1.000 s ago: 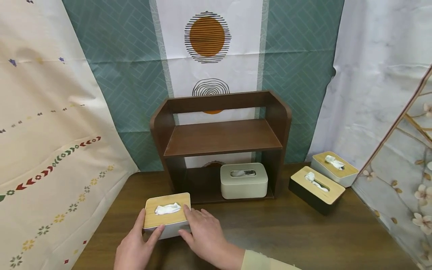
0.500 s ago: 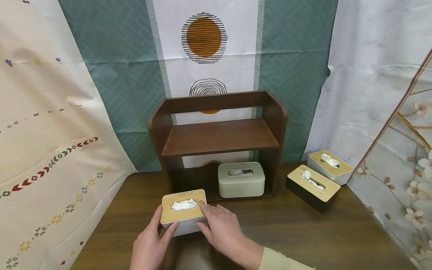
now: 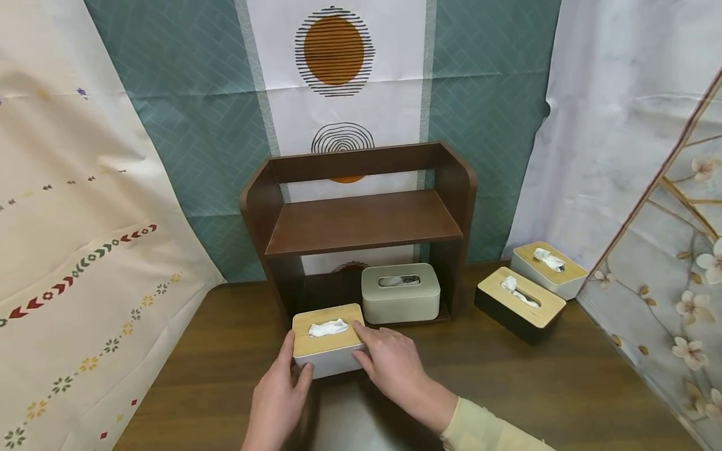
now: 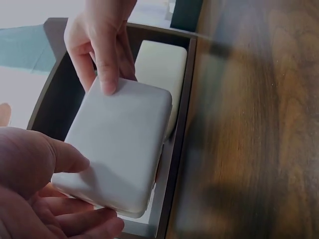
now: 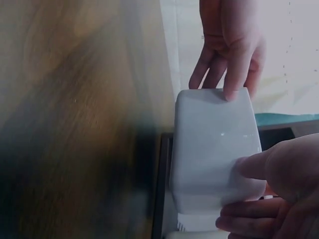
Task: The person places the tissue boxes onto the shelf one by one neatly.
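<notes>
A white tissue box [image 3: 333, 362] with a pale wood lid and a tuft of tissue is held between both hands in the head view. My left hand [image 3: 280, 394] grips its left end, thumb on the front face. On the opposite end, my right hand [image 3: 397, 366] has its thumb on the front and a finger at the lid's edge. In the left wrist view the white box [image 4: 117, 147] is gripped at both ends. The box is at the lower shelf's front edge, left of a grey-green tissue box [image 3: 400, 307]; whether the two touch, I cannot tell.
The dark brown two-tier shelf [image 3: 361, 219] stands against a patterned cloth backdrop. To its right, a black tissue box [image 3: 507, 311] with a wood lid sits beside another white, wood-lidded tissue box [image 3: 564, 285]. Everything stands on a brown wooden table [image 3: 507, 388].
Both hands have carried the white tissue box rightward and towards the shelf, up to the lower tier. The head view has shifted slightly. The other tissue boxes have stayed put.
</notes>
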A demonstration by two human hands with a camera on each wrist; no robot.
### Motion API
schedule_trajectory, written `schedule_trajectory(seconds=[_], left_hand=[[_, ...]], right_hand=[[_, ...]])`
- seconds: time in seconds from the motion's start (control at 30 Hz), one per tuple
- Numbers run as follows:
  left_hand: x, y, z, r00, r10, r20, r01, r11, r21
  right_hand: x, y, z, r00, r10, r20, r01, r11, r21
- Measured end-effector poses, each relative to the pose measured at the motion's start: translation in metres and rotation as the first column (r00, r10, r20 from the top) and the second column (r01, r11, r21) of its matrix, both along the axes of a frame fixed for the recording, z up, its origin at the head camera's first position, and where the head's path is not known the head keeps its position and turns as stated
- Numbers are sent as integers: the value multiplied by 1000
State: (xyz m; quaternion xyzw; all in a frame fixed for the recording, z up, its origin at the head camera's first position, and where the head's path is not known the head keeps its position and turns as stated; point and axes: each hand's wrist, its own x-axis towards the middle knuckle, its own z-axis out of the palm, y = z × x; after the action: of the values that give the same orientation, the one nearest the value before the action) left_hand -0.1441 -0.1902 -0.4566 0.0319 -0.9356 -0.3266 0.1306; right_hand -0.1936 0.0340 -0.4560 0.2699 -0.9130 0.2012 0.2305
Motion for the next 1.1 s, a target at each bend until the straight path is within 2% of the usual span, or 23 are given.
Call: schedule_trajectory(seconds=[0.13,0.3,0.47,0.73,0.9,1.1], left_hand=[[-2,1,0,999,-18,-46,18,1000,0],[-8,3,2,996,-1,-87,1,1000,3],[-15,8,1,993,26,-113,-24,1000,18],[-23,10,0,991,52,-122,-46,998,48],[-33,8,-5,988,69,-140,-60,996,65],[-45,10,-13,988,56,-145,-46,997,69]], right_hand=[[-6,2,-1,1000,4,-7,-4,1000,-4],[-17,0,0,999,23,-40,-22,1000,5],[-26,-4,3,997,43,-69,-40,998,45],[-40,-8,13,994,78,-76,-75,996,46],[-55,-8,8,992,102,-78,-101,995,14],[-68,-6,-1,982,110,-154,-113,994,-8]])
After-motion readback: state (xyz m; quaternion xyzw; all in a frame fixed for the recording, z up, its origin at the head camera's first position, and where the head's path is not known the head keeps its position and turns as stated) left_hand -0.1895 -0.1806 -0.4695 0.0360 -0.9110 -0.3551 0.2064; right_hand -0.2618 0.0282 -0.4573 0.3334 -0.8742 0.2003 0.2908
